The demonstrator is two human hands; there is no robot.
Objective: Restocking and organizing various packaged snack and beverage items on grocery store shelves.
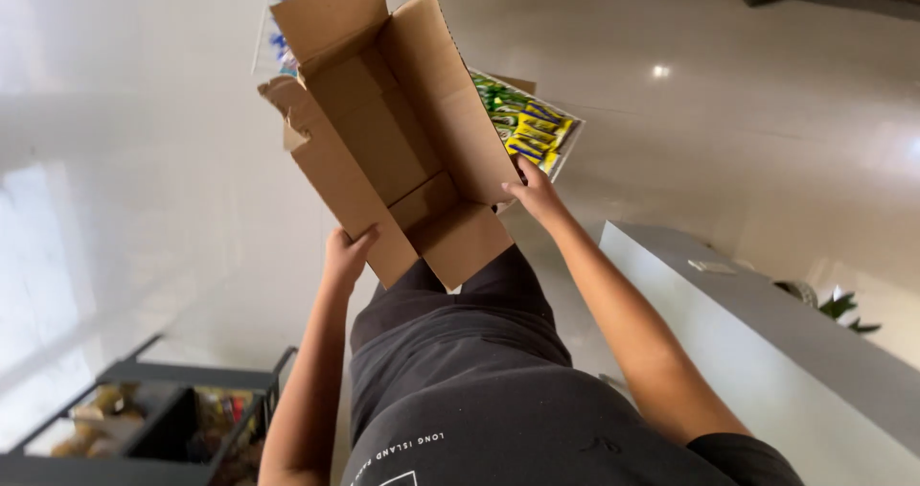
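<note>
Dark shirt (498, 400) fills the bottom of the view, both bare forearms reaching out from it. Left hand (347, 254) grips the left wall of an open cardboard box (402, 141), fingers (364, 240) curled over the edge, clenched on the cardboard. Right hand (535, 191) holds the opposite wall near its lower corner; fingers pressed against the outer face and closed on the edge. Box held in the air between the two hands, tilted, open side facing the camera; interior shows only bare cardboard and folded bottom flaps. Top flaps stand open, one torn along its left edge. Behind the box, partly hidden by it, a white carton (565, 136) packed with yellow, blue and green packets (525, 127) sits on the glossy pale floor (747, 131). Grey tabletop (795, 342) runs along the right, a green plant (843, 309) just beyond its far edge. Lower left: dark wire rack (182, 409) holding blurred packaged goods, contents not identifiable.
</note>
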